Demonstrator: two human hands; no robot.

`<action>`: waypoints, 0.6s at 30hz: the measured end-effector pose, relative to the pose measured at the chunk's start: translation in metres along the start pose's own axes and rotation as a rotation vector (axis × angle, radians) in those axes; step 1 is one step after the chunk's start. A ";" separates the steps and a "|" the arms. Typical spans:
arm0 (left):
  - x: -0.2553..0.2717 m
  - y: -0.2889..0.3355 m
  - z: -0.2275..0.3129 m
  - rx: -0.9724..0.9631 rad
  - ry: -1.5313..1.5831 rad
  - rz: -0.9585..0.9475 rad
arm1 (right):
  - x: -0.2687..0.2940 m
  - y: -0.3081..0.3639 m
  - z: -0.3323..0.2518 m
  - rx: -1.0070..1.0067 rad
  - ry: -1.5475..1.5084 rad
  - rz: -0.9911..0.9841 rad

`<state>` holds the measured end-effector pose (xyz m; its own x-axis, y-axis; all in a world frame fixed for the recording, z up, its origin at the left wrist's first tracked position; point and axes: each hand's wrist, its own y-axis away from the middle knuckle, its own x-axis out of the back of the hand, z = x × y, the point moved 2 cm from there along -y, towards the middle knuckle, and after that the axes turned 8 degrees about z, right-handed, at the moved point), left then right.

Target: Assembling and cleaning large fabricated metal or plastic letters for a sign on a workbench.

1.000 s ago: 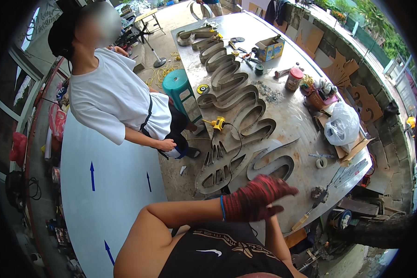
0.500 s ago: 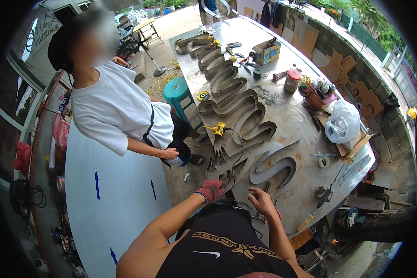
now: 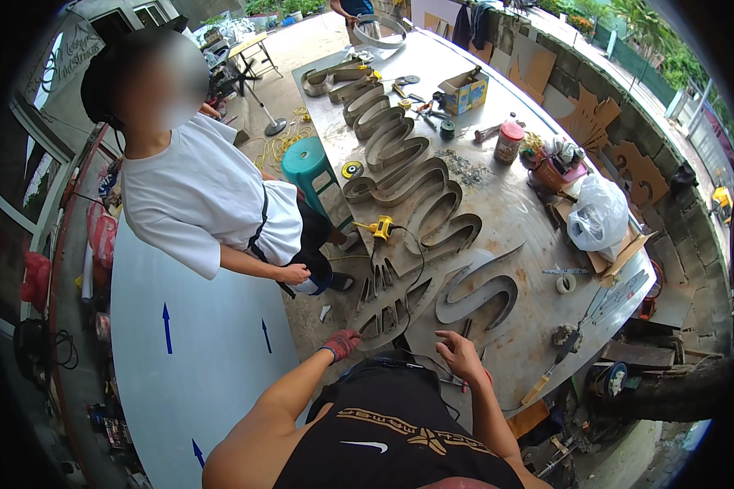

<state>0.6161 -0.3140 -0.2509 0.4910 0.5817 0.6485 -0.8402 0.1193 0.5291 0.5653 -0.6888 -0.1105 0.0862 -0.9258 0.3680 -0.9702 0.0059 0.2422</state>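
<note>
My left hand [image 3: 342, 344] wears a red and grey work glove. Its fingers are closed at the near left end of a flat, slotted metal cutout [image 3: 381, 324] lying at the table's corner. My right hand [image 3: 458, 354] is bare, with thumb and forefinger apart and nothing visible in it. It hovers near the table edge, just below a grey S-shaped metal letter [image 3: 497, 303]. Beyond the cutout lies a yellow corded power tool [image 3: 382, 228], its dark cable curving down past the cutout. A row of joined metal channel letters [image 3: 395, 145] runs along the table's left side.
A person in a white shirt [image 3: 196, 179] stands at left beside a pale sheet [image 3: 212, 326] with blue arrows. A green stool [image 3: 306, 159] stands by the metal table [image 3: 530, 244]. The table also carries a plastic bag [image 3: 599, 213], a red-lidded jar [image 3: 510, 143] and a tape roll [image 3: 568, 283].
My left hand has slid leftward over the slotted cutout to its end, uncovering more of it. My right hand has stayed nearly still. A far person's metal ring has come lower.
</note>
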 end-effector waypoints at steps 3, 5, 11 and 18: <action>0.001 0.002 0.010 -0.009 -0.027 0.050 | -0.001 0.000 0.003 -0.007 0.003 0.007; -0.004 0.000 0.006 -0.022 0.082 0.123 | -0.002 0.000 0.000 -0.011 -0.002 -0.001; -0.012 -0.006 0.001 -0.021 0.167 0.157 | -0.003 0.001 0.003 -0.036 -0.030 -0.004; -0.008 -0.005 0.002 0.003 0.220 0.191 | -0.002 -0.001 0.010 -0.039 -0.045 0.017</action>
<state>0.6169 -0.3208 -0.2582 0.2622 0.7539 0.6024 -0.9117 -0.0110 0.4107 0.5634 -0.6912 -0.1206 0.0591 -0.9415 0.3319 -0.9618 0.0353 0.2714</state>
